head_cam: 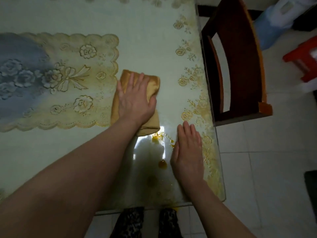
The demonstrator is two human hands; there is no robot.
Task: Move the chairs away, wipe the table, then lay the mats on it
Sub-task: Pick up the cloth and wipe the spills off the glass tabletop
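Observation:
A glass-topped table (pixel 151 40) with a gold floral border fills most of the view. My left hand (pixel 135 98) presses flat on a folded golden-yellow cloth (pixel 152 83) lying on the glass, fingers spread over it. My right hand (pixel 187 152) rests flat on the glass near the right edge, fingers together, holding nothing. Orange-yellow spilled drops (pixel 162 164) lie on the glass between my hands. A scalloped gold and blue flowered mat (pixel 56 79) shows at the left. A dark wooden chair (pixel 240 66) stands right against the table's right edge.
A red plastic stool (pixel 303 60) and a pale blue and white container (pixel 277 21) stand on the tiled floor beyond the chair. A dark object (pixel 311 184) lies at the right edge of the floor. My legs in patterned trousers (pixel 132 222) show below the table's near edge.

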